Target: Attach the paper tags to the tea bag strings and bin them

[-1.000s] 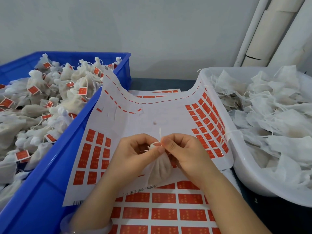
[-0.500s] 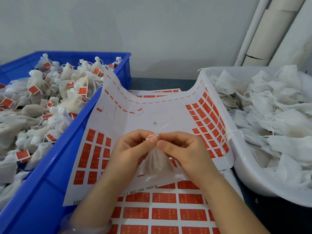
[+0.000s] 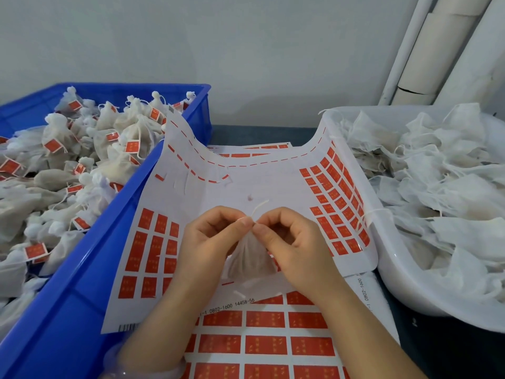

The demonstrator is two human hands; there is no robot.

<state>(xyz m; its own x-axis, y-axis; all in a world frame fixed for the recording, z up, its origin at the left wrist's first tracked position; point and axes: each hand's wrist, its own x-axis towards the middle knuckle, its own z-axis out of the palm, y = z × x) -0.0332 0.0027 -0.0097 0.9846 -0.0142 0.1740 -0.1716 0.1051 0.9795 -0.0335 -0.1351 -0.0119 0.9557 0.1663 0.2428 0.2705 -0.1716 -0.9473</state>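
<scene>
Head view: we see both hands over a label sheet [image 3: 218, 192] whose lower edge bears a barcode [image 3: 128, 327] and the printed code [image 3: 232, 306] "1-1 0802-1600 14458-56". The gold marks on its red tags [image 3: 153, 247] are too small for us to read. The left hand [image 3: 210, 242] and right hand [image 3: 295, 242] meet fingertip to fingertip, each thumb and forefinger pinching the string [image 3: 259, 207] at the gathered neck of one tea bag [image 3: 250, 258]. The other fingers are curled, and the bag hangs between the palms, just above the sheet. The string's loose ends stick up behind the fingertips. A second sheet [image 3: 262, 346] of larger red tags lies beneath, with "0802-1600" legible along its right margin. To our left a blue crate [image 3: 82, 269] holds tagged bags [image 3: 114, 149]; to our right a white tub [image 3: 396, 283] holds untagged bags [image 3: 437, 187]. The top sheet's sides curl up against both containers. All of this rests on a dark table [image 3: 259, 132] against a pale wall [image 3: 246, 50], with white pipes [image 3: 404, 50] in the right corner. A pale bracelet [image 3: 142, 370] circles the left wrist.
</scene>
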